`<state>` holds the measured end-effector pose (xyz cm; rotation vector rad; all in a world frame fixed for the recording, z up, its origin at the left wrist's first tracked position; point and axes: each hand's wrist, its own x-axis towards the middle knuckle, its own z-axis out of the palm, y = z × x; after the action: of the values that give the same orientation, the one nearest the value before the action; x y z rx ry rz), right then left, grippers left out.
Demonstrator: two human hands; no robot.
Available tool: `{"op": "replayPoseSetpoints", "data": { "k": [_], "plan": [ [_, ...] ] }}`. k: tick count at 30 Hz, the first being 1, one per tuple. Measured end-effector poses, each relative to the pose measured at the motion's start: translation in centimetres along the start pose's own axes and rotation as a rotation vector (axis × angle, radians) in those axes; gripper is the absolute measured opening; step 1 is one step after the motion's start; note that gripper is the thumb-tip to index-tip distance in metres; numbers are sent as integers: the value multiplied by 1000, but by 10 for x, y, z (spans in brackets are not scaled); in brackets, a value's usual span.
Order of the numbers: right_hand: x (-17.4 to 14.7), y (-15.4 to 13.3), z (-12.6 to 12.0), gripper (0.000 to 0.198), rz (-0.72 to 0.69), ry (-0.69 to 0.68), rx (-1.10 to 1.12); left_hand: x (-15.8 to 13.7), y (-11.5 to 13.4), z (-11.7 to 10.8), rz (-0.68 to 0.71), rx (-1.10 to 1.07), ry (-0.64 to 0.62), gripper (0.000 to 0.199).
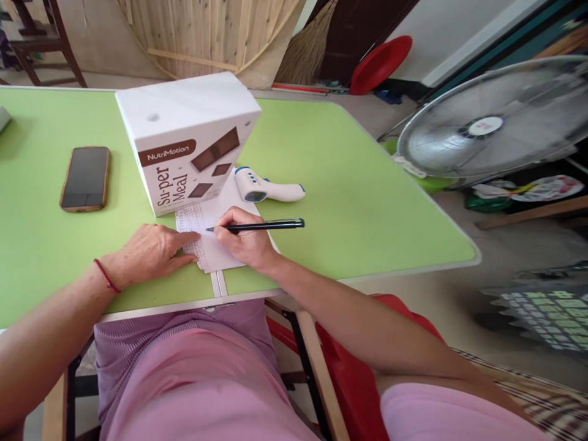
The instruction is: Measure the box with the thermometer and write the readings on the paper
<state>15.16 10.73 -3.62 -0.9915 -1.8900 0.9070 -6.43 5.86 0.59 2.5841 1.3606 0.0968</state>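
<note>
My right hand (pixel 245 239) is closed around a black pen (pixel 275 225), its tip on or just over a sheet of paper (pixel 229 254). Small handwriting covers the left part of the sheet. My left hand (pixel 154 250), a red cord at its wrist, lies palm down with the index finger stretched onto the sheet's left edge. Behind both hands stands a white NutriMotion box (pixel 188 110), covering the paper's far part. A white and blue infrared thermometer (pixel 271 188) lies right of the box, by the sheet's far edge.
A smartphone (pixel 86 179) lies on the green folding table (pixel 367 202), left of the box. Past the table's right edge stands a large fan (pixel 487 122). A red basin (pixel 381 64) and a straw broom (pixel 307 46) are beyond the far edge. A red stool (pixel 349 361) is under my right arm.
</note>
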Motion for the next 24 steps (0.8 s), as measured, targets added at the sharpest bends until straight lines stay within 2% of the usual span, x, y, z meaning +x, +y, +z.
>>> {"op": "replayPoseSetpoints", "data": {
  "k": [24],
  "plan": [
    [0, 1, 0, 13, 14, -21, 22, 0, 2, -3, -19, 14, -34, 35]
  ]
}}
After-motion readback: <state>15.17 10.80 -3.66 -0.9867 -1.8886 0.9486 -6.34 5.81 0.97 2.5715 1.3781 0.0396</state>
